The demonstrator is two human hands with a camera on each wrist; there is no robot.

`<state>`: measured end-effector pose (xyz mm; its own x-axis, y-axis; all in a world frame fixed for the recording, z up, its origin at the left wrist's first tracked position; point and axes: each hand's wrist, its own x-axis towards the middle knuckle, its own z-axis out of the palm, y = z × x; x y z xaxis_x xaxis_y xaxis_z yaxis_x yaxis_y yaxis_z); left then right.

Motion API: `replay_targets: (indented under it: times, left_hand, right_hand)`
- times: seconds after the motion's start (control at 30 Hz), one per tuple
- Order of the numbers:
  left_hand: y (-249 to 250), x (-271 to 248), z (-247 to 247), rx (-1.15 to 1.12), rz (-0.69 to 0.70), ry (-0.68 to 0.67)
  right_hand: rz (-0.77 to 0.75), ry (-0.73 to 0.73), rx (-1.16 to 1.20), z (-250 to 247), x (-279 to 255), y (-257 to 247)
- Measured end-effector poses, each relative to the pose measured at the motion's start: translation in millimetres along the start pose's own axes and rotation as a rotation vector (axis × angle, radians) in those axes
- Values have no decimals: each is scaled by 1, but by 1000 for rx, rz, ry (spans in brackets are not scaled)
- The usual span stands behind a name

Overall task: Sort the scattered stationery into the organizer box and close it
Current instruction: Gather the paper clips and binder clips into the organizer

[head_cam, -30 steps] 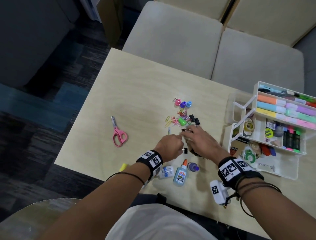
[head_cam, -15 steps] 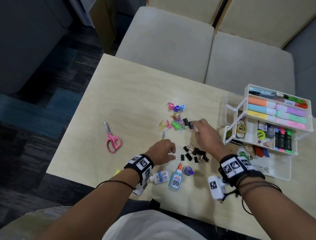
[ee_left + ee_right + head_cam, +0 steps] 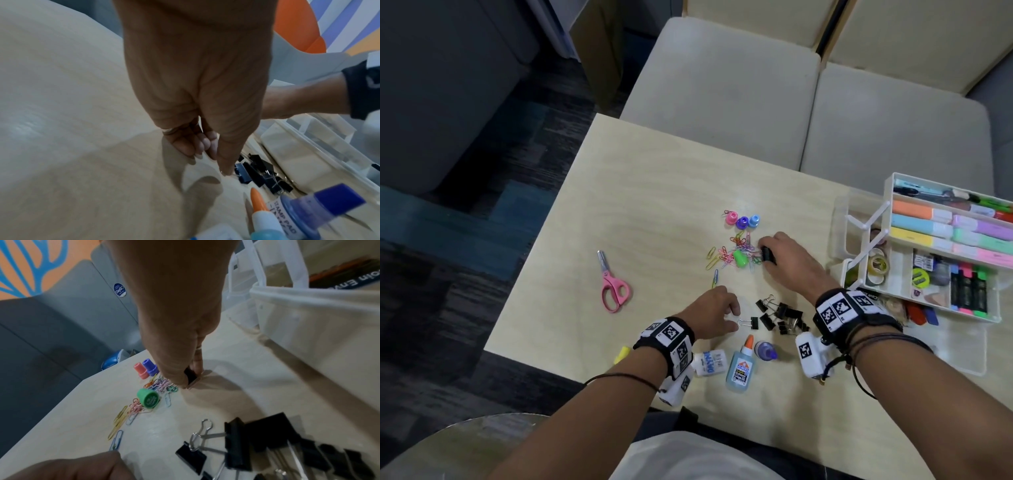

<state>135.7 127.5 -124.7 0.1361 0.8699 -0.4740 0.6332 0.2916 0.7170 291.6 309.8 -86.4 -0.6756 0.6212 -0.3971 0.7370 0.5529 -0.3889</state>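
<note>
right hand (image 3: 792, 265) on binder clip (image 3: 767, 255)

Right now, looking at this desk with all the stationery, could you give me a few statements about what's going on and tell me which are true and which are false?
1. The right hand pinches a black binder clip beside the coloured paper clips. True.
2. The pink scissors are already inside the organizer box. False: they lie on the table, left of both hands.
3. The organizer box is closed. False: its trays stand open, with highlighters showing.
4. A pile of black binder clips lies between the two wrists. True.
5. The left hand holds the glue bottle. False: the bottle lies on the table near that wrist.
</note>
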Motion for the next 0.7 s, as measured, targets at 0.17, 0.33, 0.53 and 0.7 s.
replay_targets:
  times: [0.17,0.33,0.53,0.7]
  left_hand:
    - [-1,1,2,-17,6,19]
    - [4,1,-1,-7,-1,24]
    - [22,21,-28,24,18,416]
    - [45,56,-47,-136,97,378]
  right_hand:
    - [64,100,69,-3,-7,15]
    - [154,169,210,-2,-23,21]
    - [162,197,424,-4,-34,21]
    - [65,145,506,-17,-45,8]
